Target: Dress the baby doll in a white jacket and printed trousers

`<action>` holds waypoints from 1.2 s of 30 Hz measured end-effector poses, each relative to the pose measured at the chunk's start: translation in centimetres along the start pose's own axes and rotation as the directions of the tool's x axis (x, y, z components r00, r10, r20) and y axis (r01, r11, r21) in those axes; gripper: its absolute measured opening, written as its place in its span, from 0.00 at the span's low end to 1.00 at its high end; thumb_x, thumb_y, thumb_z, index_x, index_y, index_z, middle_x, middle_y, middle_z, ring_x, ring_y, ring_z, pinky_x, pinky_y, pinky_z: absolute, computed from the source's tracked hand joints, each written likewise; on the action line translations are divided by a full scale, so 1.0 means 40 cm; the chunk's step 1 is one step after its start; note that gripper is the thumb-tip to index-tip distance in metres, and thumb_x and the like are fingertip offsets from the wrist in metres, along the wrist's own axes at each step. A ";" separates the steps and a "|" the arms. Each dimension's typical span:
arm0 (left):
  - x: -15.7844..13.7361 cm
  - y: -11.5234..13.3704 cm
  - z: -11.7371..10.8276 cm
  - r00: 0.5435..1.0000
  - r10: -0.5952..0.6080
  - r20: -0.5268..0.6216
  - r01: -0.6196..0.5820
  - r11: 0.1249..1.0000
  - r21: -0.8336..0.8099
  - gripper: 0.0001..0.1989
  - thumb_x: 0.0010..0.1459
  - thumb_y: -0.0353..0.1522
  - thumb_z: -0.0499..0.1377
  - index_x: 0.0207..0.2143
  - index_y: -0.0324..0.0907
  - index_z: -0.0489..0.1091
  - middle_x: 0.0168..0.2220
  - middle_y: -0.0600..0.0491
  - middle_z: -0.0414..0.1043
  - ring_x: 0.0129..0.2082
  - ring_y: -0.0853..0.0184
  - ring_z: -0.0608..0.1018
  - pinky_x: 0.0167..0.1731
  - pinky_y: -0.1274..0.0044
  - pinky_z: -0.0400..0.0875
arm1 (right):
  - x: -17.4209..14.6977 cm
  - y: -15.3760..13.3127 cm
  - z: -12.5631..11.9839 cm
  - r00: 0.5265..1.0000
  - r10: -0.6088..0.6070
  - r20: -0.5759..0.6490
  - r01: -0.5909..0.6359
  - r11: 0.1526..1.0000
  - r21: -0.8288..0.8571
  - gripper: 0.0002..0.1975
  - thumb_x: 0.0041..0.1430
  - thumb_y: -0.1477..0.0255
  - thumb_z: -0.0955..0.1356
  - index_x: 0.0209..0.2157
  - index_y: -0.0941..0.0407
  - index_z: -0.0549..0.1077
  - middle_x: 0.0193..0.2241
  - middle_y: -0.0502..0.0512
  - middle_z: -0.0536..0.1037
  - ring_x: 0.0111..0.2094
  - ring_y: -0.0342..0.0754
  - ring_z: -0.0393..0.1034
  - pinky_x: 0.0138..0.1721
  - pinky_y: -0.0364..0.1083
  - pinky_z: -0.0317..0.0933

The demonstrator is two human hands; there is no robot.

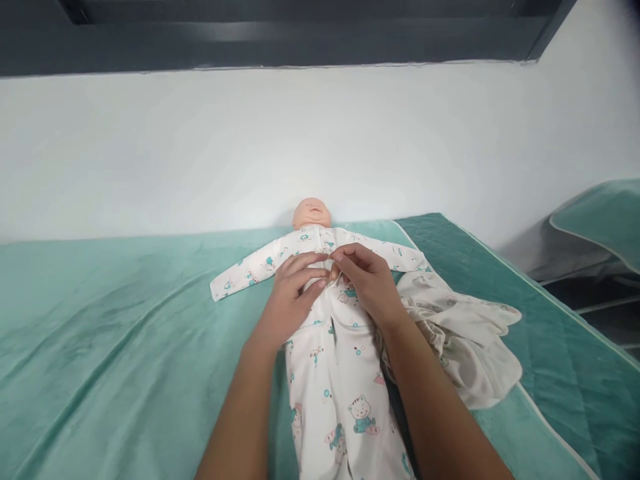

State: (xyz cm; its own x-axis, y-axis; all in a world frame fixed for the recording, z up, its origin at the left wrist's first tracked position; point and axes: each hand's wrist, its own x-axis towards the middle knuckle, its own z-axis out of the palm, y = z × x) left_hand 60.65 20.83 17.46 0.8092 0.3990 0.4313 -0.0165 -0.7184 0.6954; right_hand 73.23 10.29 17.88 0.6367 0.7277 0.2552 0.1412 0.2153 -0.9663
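A baby doll (313, 213) lies on its back, dressed in a white long-sleeved baby onesie (330, 373) printed with bears and small teal and pink figures. My left hand (297, 293) rests over the onesie's chest, its thumb and fingers closed on the front edge. From the other side, my right hand (365, 277) pinches the same front edge between thumb and fingers. The fingertips of both hands almost meet at the middle of the chest. Whatever small fastening lies between them is too hidden to make out. Lower down, the onesie's front shows a gap between the legs.
Crumpled white baby clothing (460, 333) lies to the right of the doll. Beneath everything is a green sheet (125, 347), with a darker quilted green pad (565, 373) at the right. A white wall (300, 133) stands behind the doll's head, under a dark overhead frame (280, 40).
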 end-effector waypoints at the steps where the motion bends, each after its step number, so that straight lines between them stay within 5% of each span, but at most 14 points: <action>1: 0.000 0.001 0.004 1.000 -0.009 -0.018 0.010 1.000 0.012 0.08 0.63 0.36 0.55 0.38 0.49 0.75 0.57 0.54 0.69 0.60 0.61 0.66 0.61 0.64 0.58 | -0.001 0.000 0.002 1.000 -0.003 -0.004 0.003 1.000 0.001 0.10 0.58 0.62 0.68 0.32 0.55 0.73 0.22 0.47 0.72 0.24 0.41 0.61 0.28 0.42 0.55; 7: -0.001 0.000 0.021 0.970 -0.119 -0.214 0.134 0.989 0.055 0.06 0.56 0.32 0.60 0.28 0.44 0.65 0.52 0.50 0.68 0.54 0.60 0.69 0.45 0.70 0.69 | 0.008 0.014 0.000 0.977 0.033 -0.212 -0.058 0.992 -0.111 0.10 0.55 0.62 0.68 0.30 0.55 0.73 0.19 0.45 0.66 0.23 0.41 0.58 0.26 0.43 0.53; 10: 0.001 -0.007 0.024 0.948 -0.164 -0.274 0.184 0.981 0.051 0.04 0.54 0.29 0.57 0.29 0.44 0.63 0.38 0.52 0.69 0.42 0.64 0.72 0.37 0.73 0.68 | 0.021 0.025 -0.022 0.903 0.076 -0.423 -0.137 0.984 -0.114 0.09 0.51 0.64 0.69 0.28 0.56 0.73 0.22 0.47 0.68 0.26 0.43 0.60 0.29 0.43 0.55; 13: 0.004 -0.014 0.023 0.912 -0.251 -0.324 0.234 0.968 -0.091 0.03 0.53 0.28 0.55 0.30 0.44 0.64 0.31 0.56 0.67 0.32 0.69 0.70 0.35 0.75 0.68 | 0.029 0.031 -0.033 0.830 0.197 -0.522 -0.193 0.979 0.063 0.10 0.48 0.66 0.70 0.32 0.55 0.72 0.28 0.49 0.72 0.29 0.44 0.64 0.32 0.43 0.59; 19: -0.004 -0.041 -0.031 0.716 -0.522 -0.464 0.394 0.851 -0.348 0.06 0.49 0.29 0.56 0.32 0.45 0.65 0.27 0.58 0.65 0.25 0.72 0.69 0.26 0.79 0.65 | -0.017 0.020 0.029 0.791 0.206 -0.577 -0.150 0.978 0.144 0.19 0.52 0.63 0.69 0.46 0.52 0.70 0.51 0.56 0.71 0.51 0.50 0.67 0.46 0.47 0.65; 22: -0.016 -0.070 -0.074 0.615 -0.632 -0.471 0.561 0.771 -0.302 0.07 0.48 0.28 0.55 0.33 0.45 0.65 0.27 0.58 0.66 0.20 0.71 0.67 0.22 0.77 0.62 | -0.066 0.029 0.041 0.762 0.263 -0.592 -0.205 0.965 0.164 0.22 0.56 0.60 0.67 0.51 0.50 0.67 0.56 0.57 0.68 0.54 0.52 0.68 0.46 0.48 0.68; 26: -0.033 -0.116 -0.105 0.663 -0.528 -0.532 0.661 0.745 0.084 0.07 0.49 0.25 0.54 0.32 0.45 0.64 0.35 0.51 0.69 0.32 0.62 0.73 0.32 0.71 0.66 | -0.123 0.067 -0.022 0.795 0.307 -0.524 -0.270 0.951 0.148 0.23 0.58 0.56 0.66 0.52 0.51 0.65 0.52 0.57 0.72 0.52 0.53 0.70 0.42 0.49 0.71; 30: -0.050 -0.137 -0.113 0.717 -0.490 -0.496 0.676 0.663 0.321 0.13 0.50 0.20 0.49 0.35 0.44 0.63 0.42 0.45 0.68 0.38 0.57 0.74 0.34 0.69 0.65 | -0.153 0.092 -0.127 0.897 0.184 -0.401 -0.286 0.935 -0.211 0.23 0.57 0.57 0.67 0.52 0.50 0.68 0.57 0.56 0.70 0.61 0.56 0.61 0.56 0.54 0.62; 33: -0.058 -0.137 -0.116 0.718 -0.504 -0.481 0.687 0.627 0.367 0.16 0.50 0.19 0.48 0.37 0.43 0.65 0.44 0.44 0.68 0.39 0.56 0.74 0.32 0.70 0.64 | -0.183 0.082 -0.183 0.961 0.201 -0.189 -0.275 0.737 -0.617 0.26 0.55 0.68 0.66 0.57 0.52 0.66 0.57 0.59 0.69 0.61 0.61 0.60 0.59 0.61 0.57; 36: -0.062 -0.135 -0.118 0.712 -0.540 -0.449 0.700 0.591 0.400 0.18 0.49 0.19 0.49 0.39 0.44 0.67 0.46 0.43 0.67 0.42 0.54 0.74 0.30 0.70 0.64 | -0.234 0.056 -0.204 0.984 0.166 0.062 -0.030 0.500 -0.866 0.34 0.48 0.81 0.61 0.60 0.53 0.63 0.58 0.60 0.69 0.61 0.60 0.60 0.61 0.63 0.54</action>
State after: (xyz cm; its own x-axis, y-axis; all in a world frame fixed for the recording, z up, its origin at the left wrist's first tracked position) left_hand 55.97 26.43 15.35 0.3215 0.9277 0.1900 0.7917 -0.3734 0.4834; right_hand 73.80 -1.35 13.05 0.6032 0.7922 0.0925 0.7077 -0.4781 -0.5202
